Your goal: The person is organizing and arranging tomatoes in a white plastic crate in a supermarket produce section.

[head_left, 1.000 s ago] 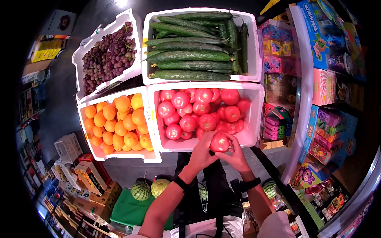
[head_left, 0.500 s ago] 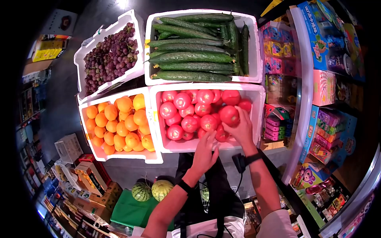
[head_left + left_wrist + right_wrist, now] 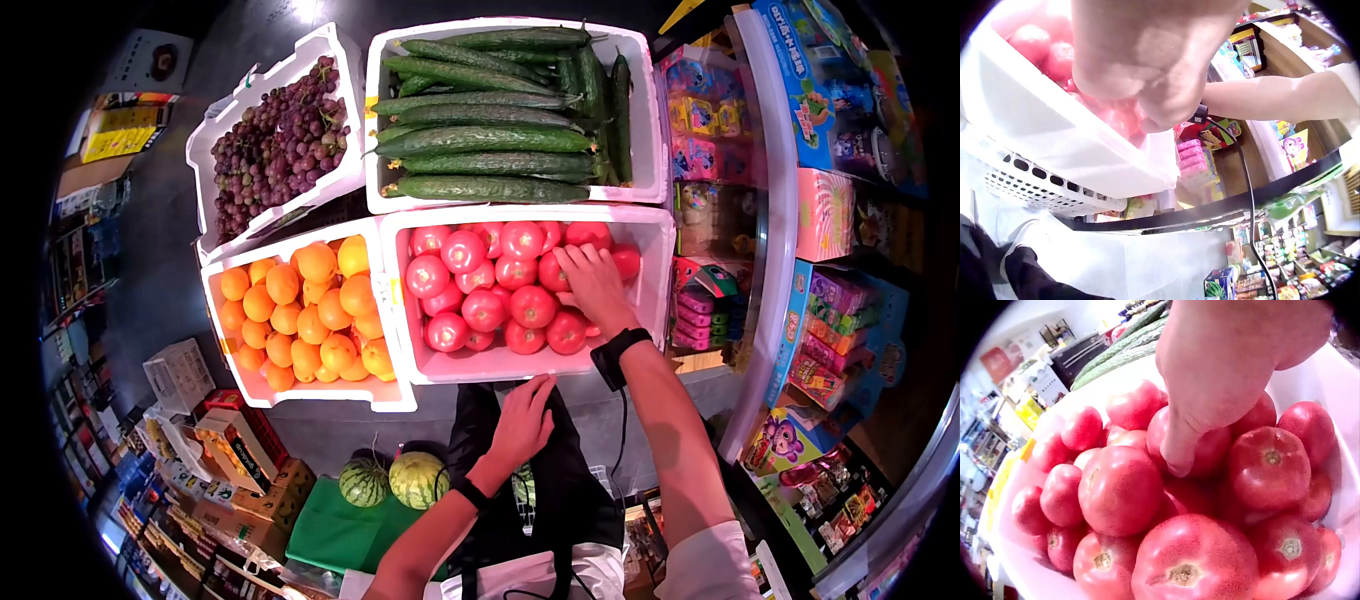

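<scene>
A white foam box (image 3: 655, 330) holds several red tomatoes (image 3: 484, 310). Over its right half reaches my right hand (image 3: 597, 288), palm down among the fruit. Its thumb (image 3: 1180, 450) lies along the near side of one tomato (image 3: 1213, 452), and the hand arches over the top; the other fingers are hidden behind it in the right wrist view. My left hand (image 3: 523, 418) hovers empty just in front of the box's near rim, its fingers loosely extended. In the left wrist view that hand (image 3: 1147, 62) covers part of the tomatoes.
Boxes of cucumbers (image 3: 490, 140), grapes (image 3: 280, 150) and oranges (image 3: 310, 320) adjoin the tomato box. Packaged goods fill shelves (image 3: 775, 230) on the right. Watermelons (image 3: 415, 480) lie near a green cloth (image 3: 345, 530) below. A black cable (image 3: 624, 440) hangs from the right wrist.
My right hand took a tomato from between both hands into the box's right side, then moved onto tomatoes farther back. The left hand let go and drew back toward the body.
</scene>
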### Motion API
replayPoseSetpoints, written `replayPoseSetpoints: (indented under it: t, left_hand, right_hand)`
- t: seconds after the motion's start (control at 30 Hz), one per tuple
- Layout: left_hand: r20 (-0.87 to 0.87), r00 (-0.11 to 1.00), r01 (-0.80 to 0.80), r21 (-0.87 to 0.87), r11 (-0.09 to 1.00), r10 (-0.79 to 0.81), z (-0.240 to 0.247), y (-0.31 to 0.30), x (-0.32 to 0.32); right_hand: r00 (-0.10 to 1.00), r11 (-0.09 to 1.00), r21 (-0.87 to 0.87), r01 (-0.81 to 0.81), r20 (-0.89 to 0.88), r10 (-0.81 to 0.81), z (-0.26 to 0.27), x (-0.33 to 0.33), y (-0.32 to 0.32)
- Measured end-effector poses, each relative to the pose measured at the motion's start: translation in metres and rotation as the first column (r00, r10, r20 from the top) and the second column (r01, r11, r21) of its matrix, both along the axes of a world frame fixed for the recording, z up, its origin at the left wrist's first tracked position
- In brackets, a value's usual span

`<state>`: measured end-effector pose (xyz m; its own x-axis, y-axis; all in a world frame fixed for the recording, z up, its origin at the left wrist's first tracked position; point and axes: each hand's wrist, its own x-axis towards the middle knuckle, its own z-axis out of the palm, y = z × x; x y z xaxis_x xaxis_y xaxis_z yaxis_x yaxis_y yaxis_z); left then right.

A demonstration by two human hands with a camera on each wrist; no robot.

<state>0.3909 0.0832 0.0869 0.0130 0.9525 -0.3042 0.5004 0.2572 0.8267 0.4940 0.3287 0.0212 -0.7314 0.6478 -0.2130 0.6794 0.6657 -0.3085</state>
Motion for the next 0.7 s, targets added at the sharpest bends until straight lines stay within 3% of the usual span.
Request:
replayPoseSetpoints:
  t: [0.17,0.37,0.43,0.47,0.5,0.57,0.63,0.7]
  left_hand:
    - [-0.001,1.000,-0.001,0.035,0.999,0.001,0.001,0.000,0.002]
    - [-0.016,1.000,-0.002,0.040,0.999,0.003,0.002,0.001,0.001]
    - [-0.015,1.000,-0.007,0.027,1.000,0.008,0.001,0.001,0.001]
    - [-0.010,1.000,-0.010,0.027,1.000,0.010,0.000,0.000,0.001]
    - [-0.007,1.000,-0.009,0.026,1.000,0.009,0.000,-0.001,0.001]
    - [-0.002,1.000,-0.011,0.029,1.000,0.011,-0.003,-0.003,0.000]
    - [-0.002,1.000,0.003,0.016,1.000,-0.003,-0.005,-0.008,0.000]
    - [0.001,1.000,0.016,0.002,1.000,-0.016,-0.005,-0.011,-0.001]
  right_hand:
    - [0.990,0.999,0.013,-0.041,0.136,0.039,-0.001,-0.008,-0.001]
    - [0.981,0.997,0.040,0.069,0.181,-0.075,-0.003,-0.010,-0.018]
    - [0.993,0.990,0.090,0.113,0.010,-0.114,-0.002,-0.004,-0.024]
    - [0.983,0.984,0.031,0.176,-0.067,-0.173,0.000,0.002,-0.027]
    - [0.983,0.984,0.031,0.174,-0.062,-0.172,0.002,0.007,-0.029]
    - [0.920,0.925,0.056,0.376,-0.140,-0.366,0.005,0.021,-0.025]
    - [0.914,0.900,0.158,0.405,-0.078,-0.398,0.001,0.038,-0.018]
    - [0.947,0.914,0.341,0.218,0.152,-0.283,-0.011,0.055,-0.005]
